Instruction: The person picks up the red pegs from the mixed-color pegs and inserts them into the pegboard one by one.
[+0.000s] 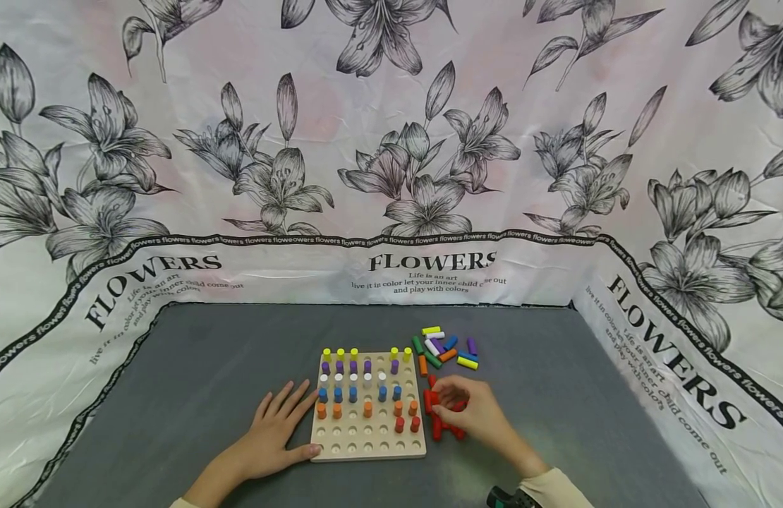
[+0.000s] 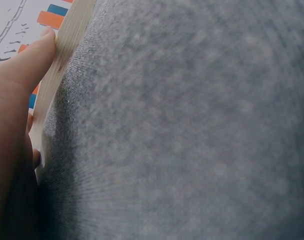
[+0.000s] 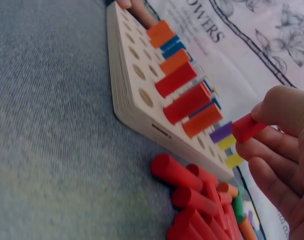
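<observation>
Head view: left hand (image 1: 274, 432), fingers straight, thumb touching the board (image 1: 366, 457) at its near corner. Further right, two red pegs (image 1: 399, 425) stand by its right edge. And there's the right hand (image 1: 472, 409), pinching a loose peg (image 3: 246, 129) over the red pile (image 1: 436, 427), board to its left, peg's axis roughly matching the standing pair's!

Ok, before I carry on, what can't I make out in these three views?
Head: the exact number of loose red pegs; the right hand covers part of the pile.
Left wrist: most of the pegboard, cut off by the picture's edge and partly behind the left hand.
Right wrist: the white pegs, mostly hidden behind nearer pegs.
Right wrist: most of the left hand, cut off by the top edge.
</observation>
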`<state>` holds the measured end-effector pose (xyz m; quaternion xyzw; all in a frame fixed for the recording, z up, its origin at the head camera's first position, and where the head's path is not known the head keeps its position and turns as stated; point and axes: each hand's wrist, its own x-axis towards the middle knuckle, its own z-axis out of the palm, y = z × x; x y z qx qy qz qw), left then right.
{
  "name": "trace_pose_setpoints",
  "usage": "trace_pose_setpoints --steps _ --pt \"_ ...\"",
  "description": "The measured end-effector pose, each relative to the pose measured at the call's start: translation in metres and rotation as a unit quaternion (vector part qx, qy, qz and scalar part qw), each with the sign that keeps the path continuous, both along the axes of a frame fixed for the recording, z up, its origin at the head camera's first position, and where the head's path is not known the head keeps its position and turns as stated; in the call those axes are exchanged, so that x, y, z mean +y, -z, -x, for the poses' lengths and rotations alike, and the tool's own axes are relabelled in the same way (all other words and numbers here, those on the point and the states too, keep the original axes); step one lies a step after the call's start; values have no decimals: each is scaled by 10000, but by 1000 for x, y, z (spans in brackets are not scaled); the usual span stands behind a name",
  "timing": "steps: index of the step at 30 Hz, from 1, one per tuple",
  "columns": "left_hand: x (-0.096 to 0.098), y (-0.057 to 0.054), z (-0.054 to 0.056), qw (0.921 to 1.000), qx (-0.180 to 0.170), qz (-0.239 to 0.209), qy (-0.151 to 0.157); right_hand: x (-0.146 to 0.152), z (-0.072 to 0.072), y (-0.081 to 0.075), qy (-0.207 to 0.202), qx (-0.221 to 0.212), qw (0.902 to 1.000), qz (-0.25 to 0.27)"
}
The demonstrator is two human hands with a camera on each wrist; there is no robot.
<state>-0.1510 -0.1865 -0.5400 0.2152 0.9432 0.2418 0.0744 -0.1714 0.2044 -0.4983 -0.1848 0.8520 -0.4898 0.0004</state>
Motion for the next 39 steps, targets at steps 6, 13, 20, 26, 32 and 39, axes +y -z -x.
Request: trace_pose_setpoints --steps 6,13,20,26,32,39 --pt "0 2 0 10000 -41 8 -31 -10 0 -1 -174 191 9996 108" --pt "1 2 0 10000 14 7 -37 -21 -1 -4 -247 226 9993 155" --pt "0 2 0 9999 137 -44 -35 -29 -1 -4 -310 290 9990 119" --pt "-1 6 2 9996 269 -106 -23 -35 -2 -4 -378 310 9986 208" --pt "-1 9 2 9997 218 -60 -104 -43 -3 -1 -368 530 9977 184" --pt "0 6 1 9996 258 -87 -68 -51 -2 4 -542 910 9939 312"
